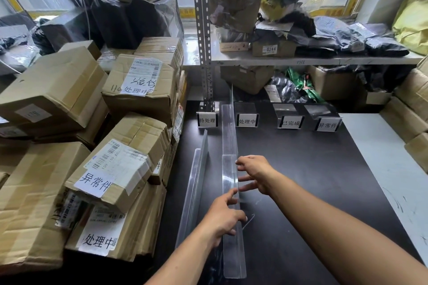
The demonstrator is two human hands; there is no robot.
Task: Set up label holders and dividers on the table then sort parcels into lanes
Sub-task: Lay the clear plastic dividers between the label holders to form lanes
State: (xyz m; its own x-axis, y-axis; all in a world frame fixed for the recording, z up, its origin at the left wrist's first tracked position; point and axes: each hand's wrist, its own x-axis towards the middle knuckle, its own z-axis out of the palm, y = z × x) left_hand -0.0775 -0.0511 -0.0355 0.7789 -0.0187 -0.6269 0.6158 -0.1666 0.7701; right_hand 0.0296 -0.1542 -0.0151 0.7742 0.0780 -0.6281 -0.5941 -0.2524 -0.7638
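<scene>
A long clear acrylic divider (229, 132) stands upright on the black table (301, 169), running from the front edge toward the label holders. My left hand (223, 217) grips its near part from the left. My right hand (254, 172) touches its right face, fingers spread. Several label holders stand in a row at the table's back: the first (207, 120), the second (247, 121), the third (291, 122) and the fourth (327, 124). More clear dividers (196, 183) lie stacked at the table's left edge.
Cardboard parcels (111, 169) with handwritten labels are piled high on the left. A metal shelf (312, 60) behind the table holds boxes and dark bags. More cartons (412, 109) sit at the right, beside a white surface (379, 157).
</scene>
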